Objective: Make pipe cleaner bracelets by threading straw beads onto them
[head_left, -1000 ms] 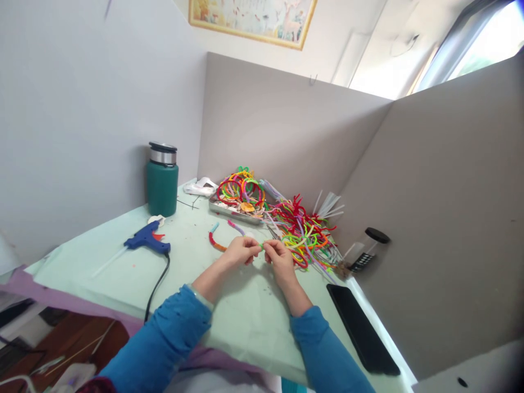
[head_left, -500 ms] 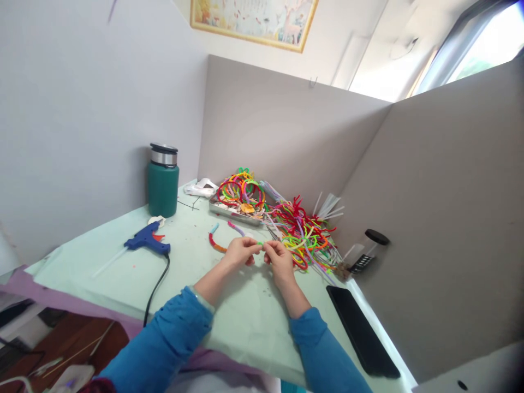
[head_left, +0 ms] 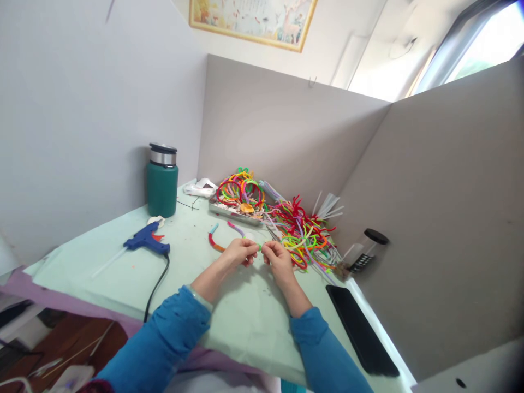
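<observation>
Head view. Both hands work close together above the pale green table cover, near the middle of the table. The left hand has its fingers curled and pinched on one end of a short green pipe cleaner piece. The right hand is likewise closed, fingertips pinched on the other end of the same piece. The piece spans the narrow gap between the two sets of fingertips and is largely hidden by them; its full shape cannot be made out. Both forearms wear blue sleeves.

Just beyond the left hand, a red curved pipe cleaner lies on the cover, with a pink-and-white one near it. Further back sits a metal tray holding coloured pipe cleaner rings. To the right of the tray, a loose heap of pipe cleaners lies just beyond the right hand.

At left, a blue glue gun lies on its side, its black cord running toward the near table edge. A green flask with a metal top stands upright behind it. At right, a black phone lies flat near the partition, and a clear jar with a black lid lies tilted beyond it.
</observation>
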A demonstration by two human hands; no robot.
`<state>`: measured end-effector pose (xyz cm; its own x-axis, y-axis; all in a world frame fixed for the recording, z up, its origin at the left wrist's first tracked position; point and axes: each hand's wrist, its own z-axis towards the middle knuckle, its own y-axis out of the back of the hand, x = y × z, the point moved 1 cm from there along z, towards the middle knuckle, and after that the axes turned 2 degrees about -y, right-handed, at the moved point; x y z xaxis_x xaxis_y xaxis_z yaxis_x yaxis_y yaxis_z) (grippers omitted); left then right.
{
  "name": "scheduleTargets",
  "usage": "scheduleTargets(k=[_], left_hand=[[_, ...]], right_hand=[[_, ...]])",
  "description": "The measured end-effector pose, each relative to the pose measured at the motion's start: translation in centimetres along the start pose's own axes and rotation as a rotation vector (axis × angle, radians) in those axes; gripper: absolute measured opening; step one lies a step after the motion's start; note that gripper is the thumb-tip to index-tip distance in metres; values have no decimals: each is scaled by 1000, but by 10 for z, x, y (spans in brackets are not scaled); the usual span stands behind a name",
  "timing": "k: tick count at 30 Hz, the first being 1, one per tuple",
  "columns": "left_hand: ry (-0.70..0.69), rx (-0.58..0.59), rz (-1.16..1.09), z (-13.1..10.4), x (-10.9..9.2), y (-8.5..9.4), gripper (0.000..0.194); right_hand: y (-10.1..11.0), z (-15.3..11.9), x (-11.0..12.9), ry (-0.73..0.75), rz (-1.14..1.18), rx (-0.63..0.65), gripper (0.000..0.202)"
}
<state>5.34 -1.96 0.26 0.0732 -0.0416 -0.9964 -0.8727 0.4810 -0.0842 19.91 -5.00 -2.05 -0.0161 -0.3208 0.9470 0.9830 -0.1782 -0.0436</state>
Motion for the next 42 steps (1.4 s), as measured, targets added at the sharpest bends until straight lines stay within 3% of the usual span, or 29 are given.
scheduleTargets(k=[8,12,19,22,24,28,30,37,42], left_hand=[[-139,161,214,3,1,7,30],[-125,231,203,1,-2,9,35],[-55,600,221,-12,-9,10,34],[-47,655,357,-14,-8,8,29],[-53,570,371,-11,-6,7,29],[2,163,173,1,-1,6,34],[38,32,63,4,0,6,35],[58,-64,-23,0,-3,4,29],[59,-114,-44,1,-4,3,26]], right_hand=[[2,-3,5,-73,47,78,27],[6,-3,6,-145,120,168,26],[21,-10,10,-362,194,583,33],[26,-11,6,-432,137,728,34],[26,-9,5,-442,148,701,34],[20,-1,5,-333,292,298,35],[15,2,5,-281,286,163,36],[3,0,1,-125,-25,107,31],[-2,1,-1,-46,-106,93,30]])
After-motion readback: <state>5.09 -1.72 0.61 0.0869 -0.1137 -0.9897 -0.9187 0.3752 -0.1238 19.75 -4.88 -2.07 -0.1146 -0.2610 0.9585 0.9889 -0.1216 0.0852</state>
